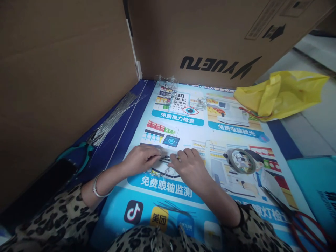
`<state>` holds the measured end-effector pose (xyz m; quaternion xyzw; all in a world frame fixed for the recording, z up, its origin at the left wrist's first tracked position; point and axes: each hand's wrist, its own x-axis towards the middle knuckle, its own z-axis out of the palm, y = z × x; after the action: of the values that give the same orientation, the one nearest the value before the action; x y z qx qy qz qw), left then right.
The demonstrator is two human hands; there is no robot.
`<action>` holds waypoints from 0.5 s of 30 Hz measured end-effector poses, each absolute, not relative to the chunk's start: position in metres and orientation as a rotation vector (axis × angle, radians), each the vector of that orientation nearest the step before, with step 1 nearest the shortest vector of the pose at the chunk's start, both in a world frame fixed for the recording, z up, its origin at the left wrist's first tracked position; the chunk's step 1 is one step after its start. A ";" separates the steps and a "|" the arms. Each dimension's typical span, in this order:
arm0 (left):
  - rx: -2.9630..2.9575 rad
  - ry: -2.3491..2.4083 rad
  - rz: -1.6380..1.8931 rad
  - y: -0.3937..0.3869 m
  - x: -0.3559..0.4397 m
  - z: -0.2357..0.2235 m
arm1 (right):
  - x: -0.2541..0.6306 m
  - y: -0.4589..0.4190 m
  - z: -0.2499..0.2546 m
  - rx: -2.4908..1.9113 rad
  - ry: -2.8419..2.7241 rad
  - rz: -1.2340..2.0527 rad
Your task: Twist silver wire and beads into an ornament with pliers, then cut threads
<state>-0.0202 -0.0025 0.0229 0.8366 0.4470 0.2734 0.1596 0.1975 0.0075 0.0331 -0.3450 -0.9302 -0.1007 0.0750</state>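
From here the silvery wire piece (165, 159) looks thin and shiny, clear beads (167, 170) just below; left hand (141, 159) and right hand (192, 169) pinch its opposite ends, near but apart

A yellow bag (296, 92) lies just beside brown cardboard (204, 31) bearing upside-down black lettering (209, 64).

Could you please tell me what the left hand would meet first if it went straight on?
Beyond the small metal piece at its fingertips, the left hand would probably meet the right hand first, as its fingers face across; exact depth is unclear.
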 end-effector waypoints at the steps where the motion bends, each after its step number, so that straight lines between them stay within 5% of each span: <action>1: 2.396 1.278 0.789 -0.003 -0.020 0.022 | 0.197 0.007 0.032 -1.047 -2.781 -0.306; 15: 2.522 1.192 0.828 -0.002 -0.024 0.023 | 0.194 -0.006 0.022 -1.040 -2.649 -0.423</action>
<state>-0.0241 -0.0018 0.0234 0.8609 0.4068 0.2828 0.1157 0.1944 -0.0056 0.0216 -0.3584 -0.9127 -0.1456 0.1319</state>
